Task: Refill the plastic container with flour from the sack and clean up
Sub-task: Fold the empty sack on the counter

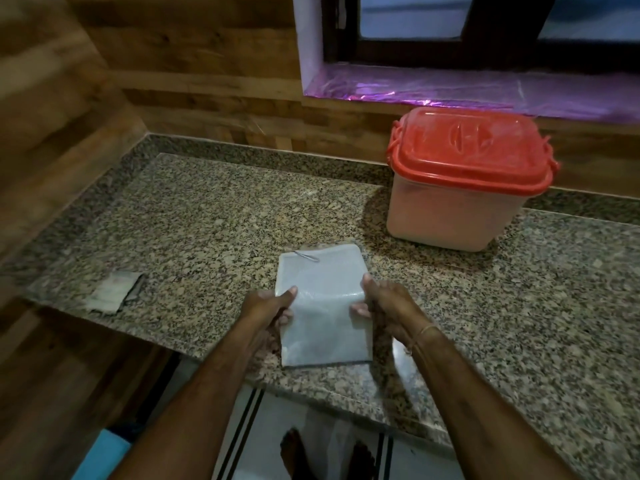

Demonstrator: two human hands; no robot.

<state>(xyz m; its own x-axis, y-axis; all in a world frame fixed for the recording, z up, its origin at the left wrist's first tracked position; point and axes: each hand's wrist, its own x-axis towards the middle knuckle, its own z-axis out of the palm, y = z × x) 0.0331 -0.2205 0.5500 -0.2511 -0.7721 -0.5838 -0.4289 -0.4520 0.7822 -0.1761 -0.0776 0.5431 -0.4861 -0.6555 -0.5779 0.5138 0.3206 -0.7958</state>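
A flat, folded white sack [323, 299] lies on the granite counter [194, 216] near its front edge. My left hand [268, 311] grips the sack's left edge, thumb on top. My right hand [388, 308] grips its right edge the same way. The plastic container [460, 202] stands behind and to the right, pale sides, with its red lid [467, 150] closed on top. A thin loop of string [306, 255] rests on the sack's far end.
A small folded paper or packet [114, 292] lies at the counter's left front edge. Wood-panelled walls close the back and left. A window sill with purple film [450, 93] runs above the container. My bare feet stand on tiled floor below.
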